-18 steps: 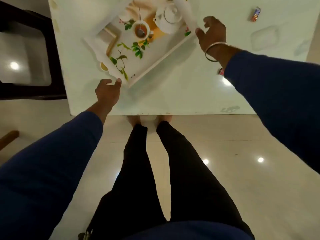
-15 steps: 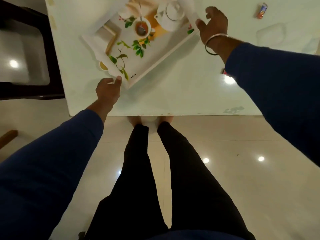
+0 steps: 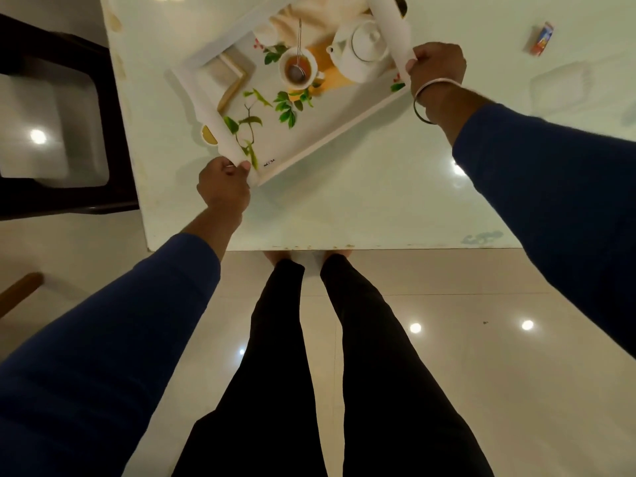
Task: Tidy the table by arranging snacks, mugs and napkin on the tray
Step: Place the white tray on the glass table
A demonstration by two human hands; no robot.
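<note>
A white rectangular tray [image 3: 311, 146] lies at an angle on the white table [image 3: 344, 208]. Its floor shows a teapot, a cup of tea and green leaves, which look like a printed picture. My left hand [image 3: 223, 187] is closed on the tray's curled near-left end. On the curled right end, my right hand [image 3: 435, 68], which wears a metal bangle, has its fingers wrapped around the rim. A small red snack packet [image 3: 540, 39] lies on the table at the far right, apart from the tray.
A dark chair [image 3: 51, 132] stands close to the table's left side. The table's near edge runs just above my legs and feet. A wooden piece [image 3: 20, 290] shows at the left over the glossy tiled floor.
Both hands were open beside the tray's ends; they have now closed on those ends. The tray itself has barely moved.
</note>
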